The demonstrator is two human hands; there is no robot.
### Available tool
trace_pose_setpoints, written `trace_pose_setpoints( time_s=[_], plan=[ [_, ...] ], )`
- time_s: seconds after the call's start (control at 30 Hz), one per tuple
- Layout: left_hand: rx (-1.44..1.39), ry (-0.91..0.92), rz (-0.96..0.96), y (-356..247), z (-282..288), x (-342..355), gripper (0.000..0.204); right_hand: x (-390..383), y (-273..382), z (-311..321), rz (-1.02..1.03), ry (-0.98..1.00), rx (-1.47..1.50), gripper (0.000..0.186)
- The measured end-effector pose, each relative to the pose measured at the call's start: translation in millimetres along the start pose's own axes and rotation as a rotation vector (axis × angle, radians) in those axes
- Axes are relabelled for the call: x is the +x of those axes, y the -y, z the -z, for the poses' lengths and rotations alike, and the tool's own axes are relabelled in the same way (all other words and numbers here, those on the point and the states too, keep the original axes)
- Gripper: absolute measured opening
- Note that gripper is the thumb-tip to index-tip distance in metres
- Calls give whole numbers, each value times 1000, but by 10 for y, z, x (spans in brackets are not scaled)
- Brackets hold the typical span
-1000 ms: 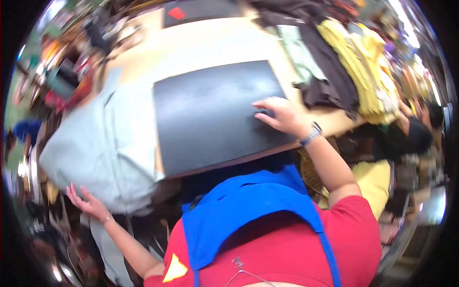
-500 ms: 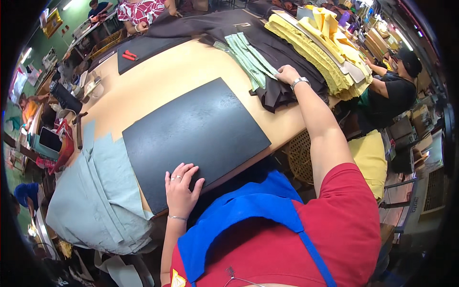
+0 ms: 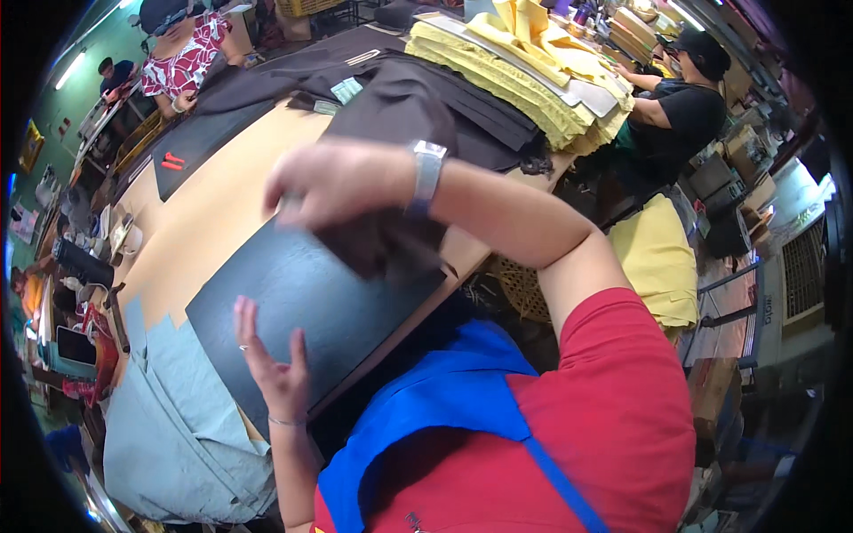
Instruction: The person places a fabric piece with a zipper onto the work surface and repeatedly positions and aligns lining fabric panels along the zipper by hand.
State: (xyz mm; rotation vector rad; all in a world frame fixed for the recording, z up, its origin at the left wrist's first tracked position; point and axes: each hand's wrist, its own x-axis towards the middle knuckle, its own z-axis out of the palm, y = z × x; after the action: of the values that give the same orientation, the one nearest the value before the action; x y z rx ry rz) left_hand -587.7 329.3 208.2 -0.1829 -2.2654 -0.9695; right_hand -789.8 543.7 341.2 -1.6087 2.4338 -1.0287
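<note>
Over the black board [image 3: 267, 306], my right hand [image 3: 342, 182] is blurred by motion, its fingers closed on a dark brown sheet of soft material [image 3: 395, 102]. The sheet stretches back toward the brown stack and hangs down beside my wrist onto the board's right part. I cannot tell whether it is leather or cloth. My left hand [image 3: 277, 369] is raised at the board's near left, fingers apart and holding nothing. Pale green strips [image 3: 346, 90] show only in a small part behind the brown sheet.
A yellow stack [image 3: 506, 80] lies at the table's far right, beside brown sheets [image 3: 484, 111]. Grey-green material [image 3: 173, 409] hangs over the left edge. Red-handled pliers [image 3: 172, 161] rest on another dark board. Two people work across the table, one at far left, one at right.
My right hand has swung left from the brown stack with the brown sheet, which now covers most of the green strips. My left hand has lifted off the board. The view has shifted.
</note>
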Motion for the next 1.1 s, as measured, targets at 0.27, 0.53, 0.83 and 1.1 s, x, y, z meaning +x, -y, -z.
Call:
trace_pose_setpoints(
  time_s=[0.27, 0.53, 0.83, 1.1],
  plan=[
    [-231, 155, 127, 777, -113, 39, 50, -42, 1061, -27, 458, -60, 145, 19],
    [-18, 295, 127, 671, 363, 542, 18, 51, 139, 629, 425, -285, -500, 31],
    [701, 55, -73, 1430, 1306, 2109, 30, 647, -850, 998, 362, -308, -698, 15],
    [743, -313, -488, 1217, 1267, 1356, 46, -114, -851, 463, 370, -666, -553, 24]
  ],
)
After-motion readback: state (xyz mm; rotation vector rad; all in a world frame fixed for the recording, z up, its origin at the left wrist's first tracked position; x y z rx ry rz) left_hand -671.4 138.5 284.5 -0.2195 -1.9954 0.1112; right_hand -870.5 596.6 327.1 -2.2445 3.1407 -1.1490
